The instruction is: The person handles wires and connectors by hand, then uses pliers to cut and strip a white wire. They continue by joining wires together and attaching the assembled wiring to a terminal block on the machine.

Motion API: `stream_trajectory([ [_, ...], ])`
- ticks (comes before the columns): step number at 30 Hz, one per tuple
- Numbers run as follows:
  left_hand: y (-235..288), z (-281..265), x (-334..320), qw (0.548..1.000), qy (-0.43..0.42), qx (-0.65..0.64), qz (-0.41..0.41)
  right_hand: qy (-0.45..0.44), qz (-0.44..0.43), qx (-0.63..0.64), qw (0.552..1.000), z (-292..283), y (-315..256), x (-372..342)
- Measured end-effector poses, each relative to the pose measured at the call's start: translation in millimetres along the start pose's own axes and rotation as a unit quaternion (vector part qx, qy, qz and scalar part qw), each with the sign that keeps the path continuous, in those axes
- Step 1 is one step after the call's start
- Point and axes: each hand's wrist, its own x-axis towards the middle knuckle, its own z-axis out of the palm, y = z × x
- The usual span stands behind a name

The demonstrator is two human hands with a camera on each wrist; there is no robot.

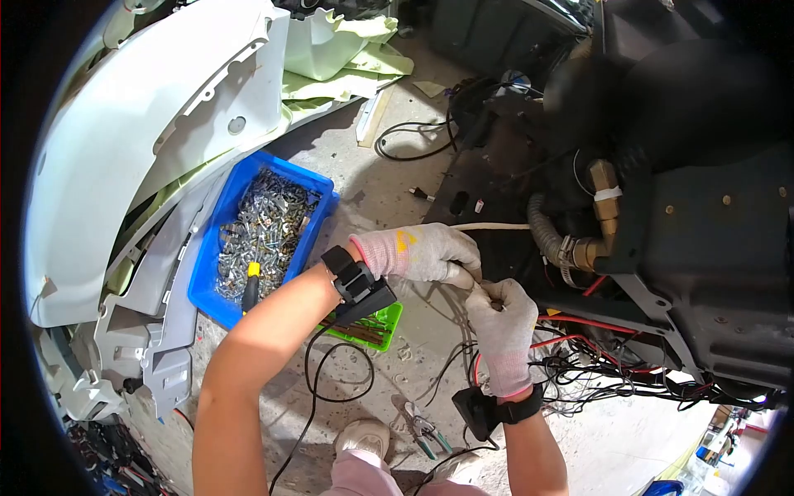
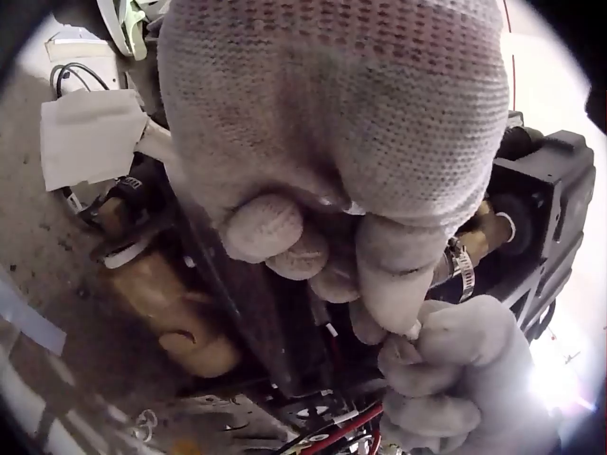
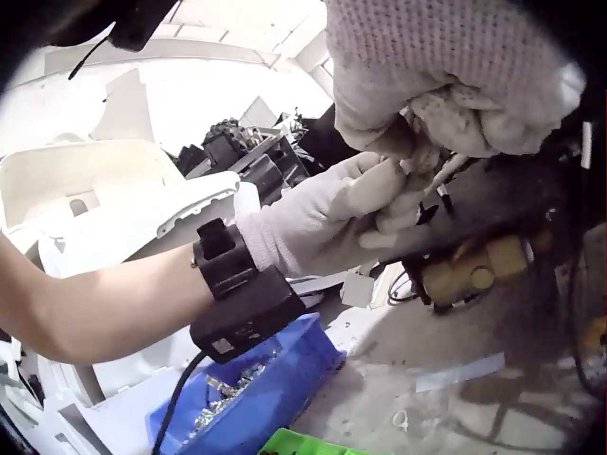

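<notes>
Both hands wear pale knit gloves and meet fingertip to fingertip. My left hand (image 1: 426, 252) (image 2: 332, 123) (image 3: 327, 213) curls its fingers round a pale cord (image 1: 496, 226) (image 3: 446, 175), which runs from it towards the dark machine (image 1: 711, 231). Thumb and fingers of my right hand (image 1: 504, 318) (image 2: 460, 374) (image 3: 455, 81) pinch a small piece against the left fingertips. Mostly covered by the gloves, that piece shows only as a tiny light tip (image 2: 414, 330) in the left wrist view; what it is I cannot tell.
Left of the hands are a blue bin (image 1: 201, 273) of metal fasteners and a green tray (image 1: 389, 331). White panels (image 1: 107, 182) lean further left. A ribbed hose (image 1: 544, 231) and tangled wires (image 1: 579, 372) are at the right. Pliers (image 1: 426, 430) lie near the feet.
</notes>
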Motion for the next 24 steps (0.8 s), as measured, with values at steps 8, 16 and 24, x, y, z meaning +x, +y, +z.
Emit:
stream_trajectory([
  [8, 7, 6, -7, 0.996, 0.002, 0.056, -0.066, 0.028, -0.073, -0.06, 0.995, 2, 2, -6],
  [16, -5, 3, 4, 0.999, 0.003, 0.028, 0.032, 0.027, -0.058, -0.034, 0.997, -3, 2, -7],
  [24, 17, -1, -10, 0.996, 0.001, 0.057, -0.066, -0.03, -0.035, -0.024, 0.999, -6, -1, -5],
])
